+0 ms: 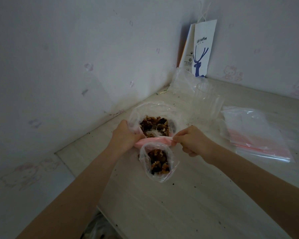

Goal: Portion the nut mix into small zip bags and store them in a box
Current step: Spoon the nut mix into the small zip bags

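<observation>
Head view, portioning step: a small zip bag (158, 163), about half full of nut mix (158, 162), stands mouth-open on the worktop (188, 213) just below picture centre. The left hand (126, 135), fingers curled, grips the 9 o'clock end of the bag's pink zip strip (154, 140), and the right hand (194, 140) pinches its 3 o'clock end between thumb and forefinger, so the far lip is stretched taut. The large supply bag (150, 112), also open, touches the small bag at its 12 o'clock. A stack of empty zip bags (259, 135) lies well apart at 3 o'clock; a clear cup (205, 88) and a paper coffee bag (203, 49) stand toward 1 o'clock by the wall. No storage box is in view. Judged stage: closing of the filled portion. Risks: the near lip hangs slack and round, so pressing the strip may leave the seal half-joined; the bag is supported only at its top edge, so an uneven pull could tip it and spill nuts onto the worktop; a stray nut or crumb in the zip track would prevent closure
</observation>
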